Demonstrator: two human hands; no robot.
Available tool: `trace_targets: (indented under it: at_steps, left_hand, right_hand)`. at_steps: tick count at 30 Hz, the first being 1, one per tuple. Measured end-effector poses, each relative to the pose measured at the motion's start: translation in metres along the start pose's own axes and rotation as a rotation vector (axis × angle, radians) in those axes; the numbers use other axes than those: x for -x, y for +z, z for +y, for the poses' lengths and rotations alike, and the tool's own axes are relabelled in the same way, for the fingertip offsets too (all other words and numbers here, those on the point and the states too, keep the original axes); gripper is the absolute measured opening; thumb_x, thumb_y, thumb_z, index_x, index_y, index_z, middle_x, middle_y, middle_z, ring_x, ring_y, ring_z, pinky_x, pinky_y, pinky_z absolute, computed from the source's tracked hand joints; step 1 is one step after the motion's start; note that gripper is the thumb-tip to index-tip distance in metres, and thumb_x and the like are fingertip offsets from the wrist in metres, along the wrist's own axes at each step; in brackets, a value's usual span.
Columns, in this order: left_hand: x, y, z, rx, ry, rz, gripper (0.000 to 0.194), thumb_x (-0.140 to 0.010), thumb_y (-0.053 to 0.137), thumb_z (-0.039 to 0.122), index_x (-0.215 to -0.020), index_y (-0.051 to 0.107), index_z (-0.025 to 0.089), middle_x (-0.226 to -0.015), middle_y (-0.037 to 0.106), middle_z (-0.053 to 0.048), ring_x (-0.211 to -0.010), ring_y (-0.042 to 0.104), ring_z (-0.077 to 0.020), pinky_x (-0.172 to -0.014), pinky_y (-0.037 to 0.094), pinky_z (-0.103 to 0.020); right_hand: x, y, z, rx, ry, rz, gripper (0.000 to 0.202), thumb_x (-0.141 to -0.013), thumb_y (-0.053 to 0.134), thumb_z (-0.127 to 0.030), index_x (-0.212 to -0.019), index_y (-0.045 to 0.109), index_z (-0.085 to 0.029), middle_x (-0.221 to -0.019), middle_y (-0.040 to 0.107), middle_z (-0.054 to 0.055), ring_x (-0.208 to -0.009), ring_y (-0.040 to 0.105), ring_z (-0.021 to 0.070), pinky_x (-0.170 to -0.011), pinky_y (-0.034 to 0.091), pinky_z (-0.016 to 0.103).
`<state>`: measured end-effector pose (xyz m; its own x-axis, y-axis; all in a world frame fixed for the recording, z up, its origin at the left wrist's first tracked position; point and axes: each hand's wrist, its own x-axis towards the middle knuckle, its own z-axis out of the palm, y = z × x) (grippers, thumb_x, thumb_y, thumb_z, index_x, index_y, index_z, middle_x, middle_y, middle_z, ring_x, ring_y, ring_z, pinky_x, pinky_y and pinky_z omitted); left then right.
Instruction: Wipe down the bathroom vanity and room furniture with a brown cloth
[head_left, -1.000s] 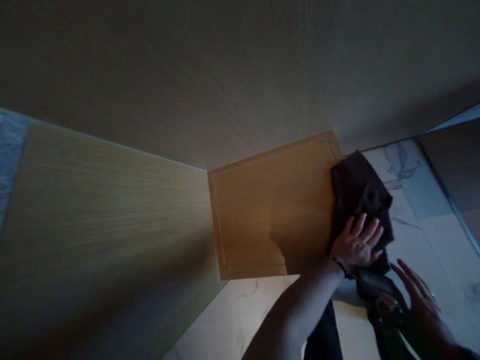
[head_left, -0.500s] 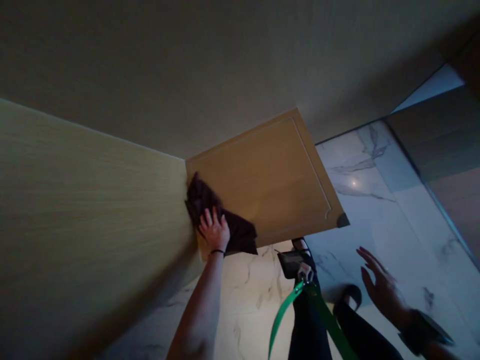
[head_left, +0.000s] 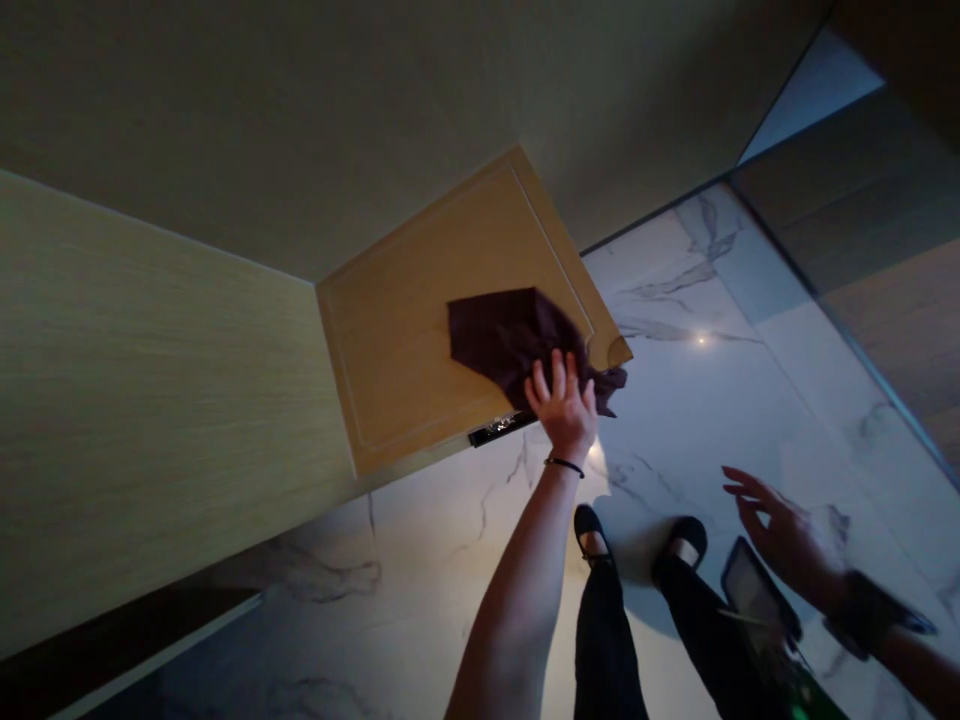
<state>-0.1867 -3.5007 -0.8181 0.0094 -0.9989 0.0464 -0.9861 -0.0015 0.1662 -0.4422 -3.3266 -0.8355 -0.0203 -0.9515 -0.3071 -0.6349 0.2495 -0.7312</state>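
My left hand [head_left: 564,400] lies with fingers spread on a dark maroon cloth [head_left: 495,335], pressing it against the top of a light wood panel [head_left: 405,330]. Under that hand the cloth is bunched near the panel's right corner, and part of it hangs over the edge. A dark strap or band circles the left wrist. Off to the lower right, my right hand [head_left: 784,535] hovers above the floor with its fingers apart and nothing in it. A dark band with a flat device sits on that wrist.
A pale wood surface [head_left: 165,400] rises at the left, and a dim grey-brown surface [head_left: 375,130] stands behind. A black handle [head_left: 501,428] shows on the panel's front edge. Marble tiles [head_left: 450,560] cover the floor. A dark rectangular object [head_left: 757,590] hangs near a green strap [head_left: 814,700].
My left hand has slid the cloth rightward along the panel, from its left end to the right corner. The view has shifted, and the hanging dark object has swung right.
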Motion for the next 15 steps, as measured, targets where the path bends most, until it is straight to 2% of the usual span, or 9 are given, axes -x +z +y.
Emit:
trace_targets:
  at_steps: [2,3,4,6,8,10,13,15]
  left_hand:
    - [0.018,0.007,0.021,0.157,0.215,-0.077,0.049,-0.094,0.035,0.041,-0.138,0.044,0.02,-0.146,0.041,-0.006,-0.136,0.028,-0.03,-0.112,0.024,-0.05]
    - [0.03,0.013,0.024,0.244,0.301,-0.139,0.047,-0.094,0.037,0.04,-0.134,0.048,0.019,-0.141,0.047,-0.008,-0.131,0.036,-0.0282,-0.109,0.03,-0.046]
    - [0.045,0.02,0.024,0.322,0.336,-0.21,0.043,-0.093,0.038,0.04,-0.127,0.053,0.018,-0.132,0.055,-0.01,-0.124,0.045,-0.026,-0.105,0.036,-0.042]
    - [0.076,0.039,0.009,0.423,0.242,-0.379,0.036,-0.094,0.038,0.038,-0.11,0.062,0.016,-0.106,0.067,-0.011,-0.1,0.059,-0.0216,-0.088,0.047,-0.033]
    - [0.102,0.067,-0.021,0.436,0.009,-0.524,0.035,-0.094,0.038,0.038,-0.094,0.065,0.016,-0.085,0.069,-0.008,-0.08,0.063,-0.019,-0.073,0.048,-0.028]
    - [0.116,0.098,-0.06,0.428,-0.169,-0.625,0.036,-0.093,0.041,0.041,-0.085,0.067,0.016,-0.077,0.069,-0.007,-0.073,0.063,-0.018,-0.067,0.047,-0.026]
    - [0.111,0.144,-0.121,0.449,-0.246,-0.704,0.034,-0.087,0.052,0.044,-0.079,0.067,0.014,-0.076,0.07,-0.006,-0.073,0.064,-0.0167,-0.064,0.045,-0.024]
    - [0.095,0.172,-0.159,0.447,-0.238,-0.729,0.028,-0.081,0.061,0.041,-0.084,0.068,0.014,-0.078,0.071,-0.004,-0.072,0.064,-0.0153,-0.063,0.046,-0.022]
  right_hand:
    - [-0.024,0.005,-0.005,0.011,-0.019,0.046,0.036,-0.09,0.042,-0.032,-0.122,0.053,-0.019,-0.097,0.068,0.008,-0.07,0.066,0.0193,-0.048,0.048,0.026]
    - [-0.038,0.008,-0.01,0.016,-0.028,0.067,0.034,-0.089,0.043,-0.031,-0.12,0.055,-0.019,-0.097,0.068,0.006,-0.069,0.066,0.0183,-0.046,0.047,0.025]
    - [-0.051,0.01,-0.016,0.028,-0.042,0.108,0.032,-0.089,0.045,-0.03,-0.116,0.057,-0.019,-0.095,0.069,0.005,-0.067,0.066,0.0175,-0.046,0.046,0.025]
    - [-0.077,0.014,-0.03,0.076,-0.096,0.22,0.027,-0.088,0.047,-0.029,-0.109,0.06,-0.019,-0.091,0.069,0.004,-0.067,0.066,0.0167,-0.049,0.046,0.024]
    - [-0.101,0.018,-0.044,0.138,-0.179,0.344,0.024,-0.088,0.048,-0.026,-0.106,0.062,-0.018,-0.092,0.069,0.003,-0.069,0.066,0.0158,-0.052,0.046,0.024]
    - [-0.122,0.022,-0.056,0.186,-0.281,0.426,0.025,-0.087,0.049,-0.022,-0.109,0.062,-0.017,-0.099,0.068,0.004,-0.074,0.065,0.0147,-0.054,0.045,0.022]
    - [-0.152,0.034,-0.07,0.208,-0.459,0.424,0.034,-0.088,0.049,-0.02,-0.121,0.056,-0.015,-0.111,0.063,0.007,-0.084,0.064,0.0152,-0.063,0.048,0.023]
    - [-0.171,0.046,-0.077,0.192,-0.601,0.393,0.038,-0.091,0.049,-0.021,-0.128,0.051,-0.012,-0.121,0.058,0.01,-0.098,0.06,0.0182,-0.08,0.051,0.029]
